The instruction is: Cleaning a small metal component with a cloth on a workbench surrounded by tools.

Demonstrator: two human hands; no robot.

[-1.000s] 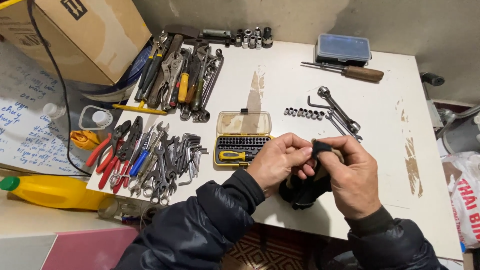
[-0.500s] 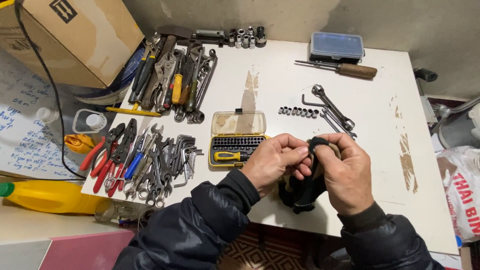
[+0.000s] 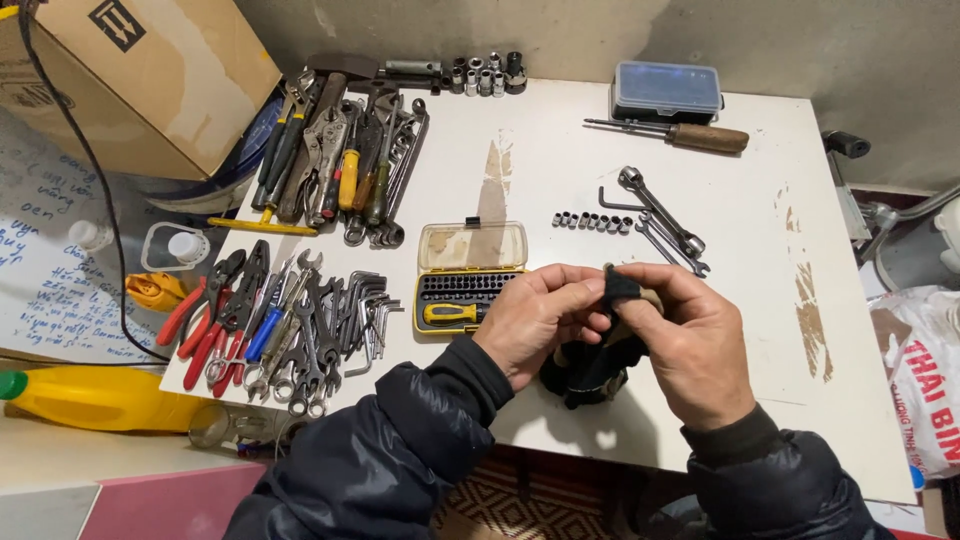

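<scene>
From the head view, I have my left hand (image 3: pixel 535 320) and right hand (image 3: pixel 690 340) both pinched shut on a black cloth (image 3: pixel 600 360), held just above the near edge of the table (image 3: pixel 760 260), right of the yellow bit case (image 3: pixel 470 275). It looks soft, light and limp to me, so gripping its bunched top edge seems best.

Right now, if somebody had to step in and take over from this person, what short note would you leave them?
Left hand: pinching the black fabric piece from the left, above the near edge of the white table.
Right hand: gripping the top of the same piece, fingertips at its upper tip.
Nearby: open yellow screwdriver bit case just left of the hands; row of small sockets and wrenches behind them.
Done: tools lie sorted in groups.
Left: the fabric piece is in hand, not set down; what it is cannot be told.
</scene>
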